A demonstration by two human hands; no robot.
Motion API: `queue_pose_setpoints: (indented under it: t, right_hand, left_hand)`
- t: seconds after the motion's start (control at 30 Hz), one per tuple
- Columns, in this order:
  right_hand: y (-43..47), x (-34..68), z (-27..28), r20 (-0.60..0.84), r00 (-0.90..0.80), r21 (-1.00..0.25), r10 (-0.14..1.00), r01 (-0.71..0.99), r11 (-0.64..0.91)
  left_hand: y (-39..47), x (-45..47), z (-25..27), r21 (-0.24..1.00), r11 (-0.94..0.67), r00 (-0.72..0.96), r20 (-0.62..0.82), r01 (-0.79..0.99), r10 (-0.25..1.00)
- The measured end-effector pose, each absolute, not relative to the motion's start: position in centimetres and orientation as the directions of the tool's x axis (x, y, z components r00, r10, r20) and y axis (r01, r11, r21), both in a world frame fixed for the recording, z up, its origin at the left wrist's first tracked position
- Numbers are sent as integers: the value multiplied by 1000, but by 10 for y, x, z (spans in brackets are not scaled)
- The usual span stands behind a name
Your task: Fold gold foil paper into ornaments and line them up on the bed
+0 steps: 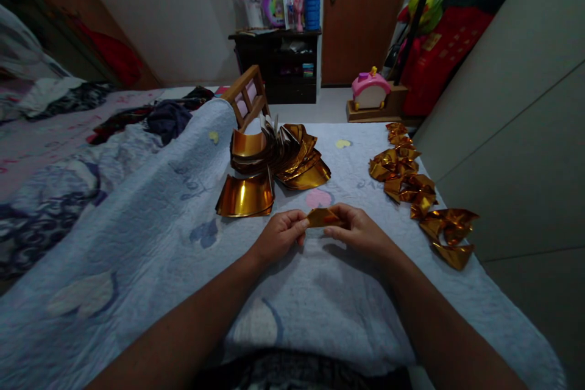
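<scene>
Between my hands is a small folded piece of gold foil paper [322,217], held just above the blue quilt. My left hand [286,231] pinches its left end between thumb and fingers. The fingers of my right hand [354,228] grip the right end, with the thumb below it. Beyond my hands lie fanned stacks of curved, shiny gold foil sheets [247,196]. Along the right edge of the bed runs a row of folded gold foil pieces [404,186], with several more nearer to me [450,231].
The blue heart-patterned quilt [315,304] covers the bed under my arms. A wooden bed rail [247,94] stands at the far edge. A pale cabinet [516,152] borders the right side, and bunched clothes and bedding [123,152] lie to the left.
</scene>
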State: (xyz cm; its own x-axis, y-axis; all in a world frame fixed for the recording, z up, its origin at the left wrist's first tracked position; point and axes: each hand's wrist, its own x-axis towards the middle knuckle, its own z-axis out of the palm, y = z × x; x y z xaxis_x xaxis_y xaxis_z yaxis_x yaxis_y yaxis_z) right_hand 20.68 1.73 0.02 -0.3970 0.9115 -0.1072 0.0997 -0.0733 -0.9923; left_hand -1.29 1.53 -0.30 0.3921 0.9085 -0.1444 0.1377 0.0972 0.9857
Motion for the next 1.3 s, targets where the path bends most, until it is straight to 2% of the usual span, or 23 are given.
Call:
queue_pose_setpoints:
  t: [0.23, 0.47, 0.7, 0.87, 1.03, 1.3]
  right_hand:
    - [15, 197, -4, -112, -374, -960, 920, 278, -4]
    - [13, 195, 0, -117, -387, -950, 915, 311, 10]
    - [16, 208, 8, -184, -333, -956, 925, 281, -88]
    - [18, 215, 10, -159, -242, -977, 957, 177, -117]
    - [17, 209, 5, -185, -271, -983, 945, 52, -178]
    - [16, 209, 9, -170, -274, -985, 947, 39, -166]
  left_hand:
    - [13, -12, -7, 981, 38, 452, -121, 189, 884]
    - [12, -11, -3, 964, -70, 459, -58, 256, 886]
    - [14, -14, -2, 975, -41, 415, -56, 220, 908]
    - [16, -16, -2, 976, -31, 314, -39, 214, 949]
    - [16, -14, -4, 974, -41, 278, -23, 225, 960]
    - [15, -12, -1, 997, 65, 205, -74, 53, 976]
